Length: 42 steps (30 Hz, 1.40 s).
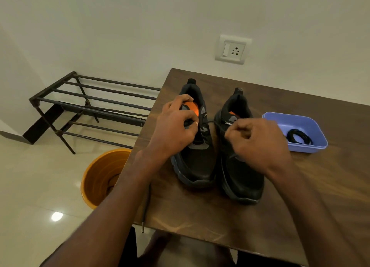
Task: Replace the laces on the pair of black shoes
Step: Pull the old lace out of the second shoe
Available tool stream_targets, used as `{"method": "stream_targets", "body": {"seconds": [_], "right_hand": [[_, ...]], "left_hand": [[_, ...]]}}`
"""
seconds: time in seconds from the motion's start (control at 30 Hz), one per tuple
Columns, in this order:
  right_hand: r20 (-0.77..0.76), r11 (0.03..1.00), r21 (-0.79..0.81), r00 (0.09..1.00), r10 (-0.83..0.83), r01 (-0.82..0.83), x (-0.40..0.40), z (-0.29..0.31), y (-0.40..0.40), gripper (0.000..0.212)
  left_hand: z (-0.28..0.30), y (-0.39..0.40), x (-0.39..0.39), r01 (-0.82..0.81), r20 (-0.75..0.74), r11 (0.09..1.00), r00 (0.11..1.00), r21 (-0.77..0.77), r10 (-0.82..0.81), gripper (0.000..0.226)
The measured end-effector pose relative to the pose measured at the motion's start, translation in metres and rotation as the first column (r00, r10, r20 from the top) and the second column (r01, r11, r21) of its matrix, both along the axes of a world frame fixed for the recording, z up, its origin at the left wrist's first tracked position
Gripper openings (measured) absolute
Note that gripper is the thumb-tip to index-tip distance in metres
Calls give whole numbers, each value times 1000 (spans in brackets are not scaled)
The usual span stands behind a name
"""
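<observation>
1. The pair of black mesh sports shoes is standing side by side, toes toward the person, on the dark brown wooden table. The left-hand black shoe with the orange insole is the one being worked on; the right-hand black shoe is sitting just beside it.

2. The left hand is gripping the tongue and collar of the left-hand shoe, fingers curled round the edge, steadying it. It looks wise to be keeping that hold firm so the shoe is not sliding while the lace is drawn.

3. The right hand is hovering over the right-hand shoe, fingers curled, pinching a thin black lace that is running taut across to the eyelets of the left-hand shoe. Whether this lace is going in or coming out cannot be told.

4. Judging from the taut line, pulling along the direction of the eyelet, not sideways, should be easing the lace through without snagging.

5. A coiled black lace is lying in the shallow blue plastic tray near the right-hand shoe.

6. A loose black cord is hanging over the table's near-left edge, above an orange plastic bucket on the floor.
</observation>
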State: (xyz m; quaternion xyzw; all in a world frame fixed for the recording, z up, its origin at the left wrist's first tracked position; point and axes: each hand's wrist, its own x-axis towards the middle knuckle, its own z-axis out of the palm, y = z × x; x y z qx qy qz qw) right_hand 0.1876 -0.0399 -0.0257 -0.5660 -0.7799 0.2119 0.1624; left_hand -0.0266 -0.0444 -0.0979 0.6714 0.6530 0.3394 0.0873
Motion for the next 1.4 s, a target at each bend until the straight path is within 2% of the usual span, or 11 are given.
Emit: {"method": "stream_targets", "body": {"seconds": [0.1,0.2,0.33,0.63,0.73,0.8,0.93,1.1,1.2,1.3,1.4], "right_hand": [[300,998,-61,954,2,17,-9,11,-8,41],[458,1000,-20,889,-10,22,-18,16,-12,41],[382,986,-166,923,56,9,-21,21,-17,44],[308,993,-91,946,104,-80,-21,19,-15,42],[232,992,108,972,45,-71,-23,12,-13,62],[234,969,185,965,118,-163,-28,1,-10,83],[303,944,96,913,274,-315,-37,-28,2,111],[257,945,24,916,309,-326,-33,-44,14,116],[247,951,28,924,292,-308,-33,-44,16,116],[233,954,54,933,274,-294,-32,-45,17,118],[222,955,79,939,263,-286,-32,-48,16,118]], "left_hand": [[1,-1,3,-18,15,1000,1000,26,17,7],[2,-2,4,-34,-71,995,997,89,40,10],[1,-2,5,-69,-103,990,991,123,82,12],[0,-1,6,-73,-42,991,996,108,78,17],[0,-1,5,-97,-13,987,995,126,99,16],[1,0,5,-121,6,988,993,100,121,16],[0,0,5,-151,2,987,988,59,151,17],[3,-4,7,-134,26,989,991,66,133,11],[8,-6,2,-126,270,992,956,19,116,8],[12,-8,-1,-80,566,991,814,-108,128,12],[13,-10,4,-112,441,984,883,-136,162,7]]}}
